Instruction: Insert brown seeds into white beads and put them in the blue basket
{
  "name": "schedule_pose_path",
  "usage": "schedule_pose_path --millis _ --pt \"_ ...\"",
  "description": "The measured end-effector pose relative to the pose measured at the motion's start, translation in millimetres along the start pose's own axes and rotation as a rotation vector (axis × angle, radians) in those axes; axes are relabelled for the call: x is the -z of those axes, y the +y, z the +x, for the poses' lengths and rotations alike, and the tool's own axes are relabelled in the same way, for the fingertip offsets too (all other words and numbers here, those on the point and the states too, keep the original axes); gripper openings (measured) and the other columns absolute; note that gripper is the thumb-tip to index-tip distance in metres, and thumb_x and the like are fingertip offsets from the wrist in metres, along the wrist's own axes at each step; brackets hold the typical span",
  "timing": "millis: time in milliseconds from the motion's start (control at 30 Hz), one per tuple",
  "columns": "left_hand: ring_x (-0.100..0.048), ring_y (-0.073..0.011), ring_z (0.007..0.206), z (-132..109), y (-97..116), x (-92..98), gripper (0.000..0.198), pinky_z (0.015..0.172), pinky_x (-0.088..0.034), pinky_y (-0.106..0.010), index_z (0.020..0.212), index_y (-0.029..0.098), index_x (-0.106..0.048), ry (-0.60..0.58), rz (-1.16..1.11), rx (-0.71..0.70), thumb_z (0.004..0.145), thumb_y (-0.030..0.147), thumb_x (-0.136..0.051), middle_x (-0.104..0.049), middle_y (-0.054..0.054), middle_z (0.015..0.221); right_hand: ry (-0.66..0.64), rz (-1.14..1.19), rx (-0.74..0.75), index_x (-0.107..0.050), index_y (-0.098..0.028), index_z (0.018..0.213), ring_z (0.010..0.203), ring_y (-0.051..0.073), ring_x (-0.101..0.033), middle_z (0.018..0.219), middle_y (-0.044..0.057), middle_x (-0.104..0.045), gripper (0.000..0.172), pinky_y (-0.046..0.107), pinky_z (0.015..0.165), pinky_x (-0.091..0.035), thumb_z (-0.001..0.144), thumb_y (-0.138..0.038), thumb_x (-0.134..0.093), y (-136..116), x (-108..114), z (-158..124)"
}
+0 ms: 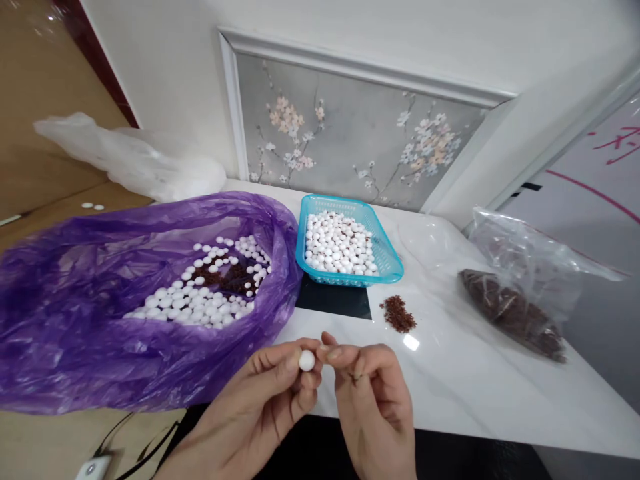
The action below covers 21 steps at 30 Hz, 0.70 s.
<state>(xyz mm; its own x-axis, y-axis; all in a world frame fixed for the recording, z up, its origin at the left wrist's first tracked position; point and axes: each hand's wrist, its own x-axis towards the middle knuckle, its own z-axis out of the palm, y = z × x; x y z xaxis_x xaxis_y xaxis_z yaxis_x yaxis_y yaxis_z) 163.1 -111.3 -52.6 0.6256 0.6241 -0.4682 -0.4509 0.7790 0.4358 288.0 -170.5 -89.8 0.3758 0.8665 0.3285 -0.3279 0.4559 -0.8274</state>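
Observation:
Between the thumb and fingers of my left hand (273, 390) is a small white ball (307, 361), held above the front of the counter. My right hand (373, 393) is closed in a pinch just right of it, index fingertip close to the ball. What that pinch holds, if anything, is too small to make out. Beyond my hands lies a little heap of reddish-brown bits (399, 313). A blue plastic basket (387, 267) behind it holds many white balls (340, 243), with brown specks among them.
At left, an open purple plastic bag (50, 320) contains white balls and dark brown bits. A clear bag of brown material (515, 313) lies at right. A black strip (334, 297) shows before the basket. A crumpled translucent bag (135, 157) lies back left, against the wall.

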Motion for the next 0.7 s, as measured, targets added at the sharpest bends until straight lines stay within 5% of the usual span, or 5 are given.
schedule_pose_path --millis 233,467,700 --pt "-0.066 -0.0081 0.064 -3 5 -0.7 0.015 0.068 -0.056 -0.014 0.082 0.008 -0.076 0.009 -0.007 0.019 0.068 0.011 -0.08 -0.07 -0.003 0.073 0.156 -0.171 -0.013 -0.058 -0.025 0.093 0.092 0.015 -0.059 0.091 0.001 -0.062 0.011 0.034 0.088 -0.046 0.096 -0.022 -0.048 -7 12 3" --pt "-0.066 -0.0088 0.065 0 -1 0.7 0.019 0.065 -0.056 -0.014 0.081 0.013 -0.077 0.104 0.099 -0.078 0.064 0.018 -0.084 -0.072 -0.003 0.075 0.082 -0.39 0.113 -0.059 -0.025 0.085 0.084 0.016 -0.057 0.086 0.002 -0.061 0.014 0.027 0.072 -0.047 0.093 -0.016 -0.051 -23 -9 4" --pt "-0.063 -0.0073 0.061 2 -5 2.6 0.016 0.064 -0.055 -0.014 0.079 0.015 -0.077 0.085 0.141 -0.114 0.064 0.018 -0.083 -0.072 -0.001 0.071 0.053 -0.467 -0.025 -0.06 -0.023 0.079 0.075 0.015 -0.054 0.079 0.001 -0.052 0.011 0.026 0.066 -0.045 0.089 -0.019 -0.056 -22 -14 6"
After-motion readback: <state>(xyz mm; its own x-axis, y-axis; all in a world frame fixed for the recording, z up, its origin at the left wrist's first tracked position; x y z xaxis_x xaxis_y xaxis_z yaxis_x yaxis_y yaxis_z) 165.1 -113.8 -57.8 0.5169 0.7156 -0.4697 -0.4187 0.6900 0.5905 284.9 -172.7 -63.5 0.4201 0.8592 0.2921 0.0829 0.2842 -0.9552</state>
